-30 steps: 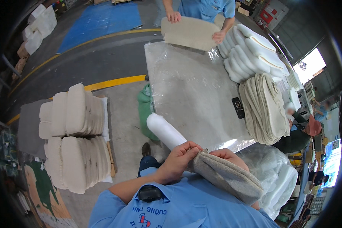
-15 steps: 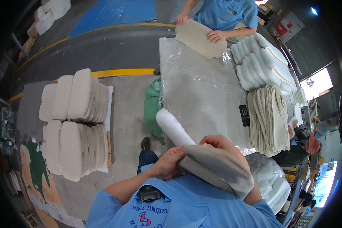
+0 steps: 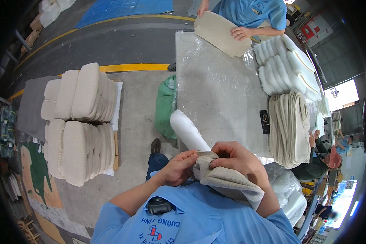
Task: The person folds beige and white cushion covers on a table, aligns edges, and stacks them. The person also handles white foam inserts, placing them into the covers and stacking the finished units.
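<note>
My left hand (image 3: 177,167) and my right hand (image 3: 235,157) both grip the open end of a beige fabric cover (image 3: 227,181) close to my chest. A white foam pad (image 3: 189,131) sticks out of the cover's mouth and points away over the edge of the table (image 3: 219,97), which is wrapped in clear plastic. The cover's lower part drapes down over my right forearm. Across the table another person's hands (image 3: 240,32) press a beige padded piece (image 3: 219,30) flat on the far edge.
Stacks of finished beige cushions (image 3: 79,122) stand on the floor to my left. White foam pads (image 3: 284,65) and a pile of beige covers (image 3: 290,126) lie on the table's right side, beside a small black device (image 3: 264,121). A green bag (image 3: 166,106) hangs by the table.
The cover and foam pad have shifted left and nearer my chest. My hands have moved to pinch the cover's mouth together around the foam.
</note>
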The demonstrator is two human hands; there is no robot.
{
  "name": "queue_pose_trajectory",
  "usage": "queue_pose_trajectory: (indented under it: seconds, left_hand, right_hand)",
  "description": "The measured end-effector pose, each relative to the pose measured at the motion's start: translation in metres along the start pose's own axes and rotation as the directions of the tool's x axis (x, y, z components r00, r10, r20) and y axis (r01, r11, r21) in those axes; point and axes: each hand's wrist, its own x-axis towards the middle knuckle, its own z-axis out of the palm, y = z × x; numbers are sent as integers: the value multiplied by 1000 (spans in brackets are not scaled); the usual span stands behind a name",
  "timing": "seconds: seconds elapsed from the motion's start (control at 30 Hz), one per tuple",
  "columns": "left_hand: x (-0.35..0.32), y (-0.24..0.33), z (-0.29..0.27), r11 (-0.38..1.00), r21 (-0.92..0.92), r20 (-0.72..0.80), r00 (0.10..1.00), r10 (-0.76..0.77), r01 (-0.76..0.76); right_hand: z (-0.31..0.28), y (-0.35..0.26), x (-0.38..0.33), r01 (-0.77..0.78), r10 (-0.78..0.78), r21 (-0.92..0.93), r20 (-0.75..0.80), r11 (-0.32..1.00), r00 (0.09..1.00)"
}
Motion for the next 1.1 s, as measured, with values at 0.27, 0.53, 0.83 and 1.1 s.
queue_pose_trajectory:
  seconds: [0.27, 0.53, 0.83, 1.1]
  left_hand:
    - [15, 29, 3, 968, 189, -102, 977, 186, -165]
    - [42, 47, -27, 868, 358, -386, 792, 473, -344]
    - [80, 101, -64, 687, 653, -383, 644, 662, -318]
    - [106, 110, -101, 658, 739, -436, 644, 629, -142]
  right_hand:
    - [-9, 10, 43, -107, 52, 487, 125, 867, 991]
    - [-4, 0, 105, 93, -81, 128, -97, 987, 992]
    - [-18, 0, 169, 293, -319, -166, -153, 941, 935]
    - [-15, 20, 185, 482, -535, -289, -141, 827, 833]
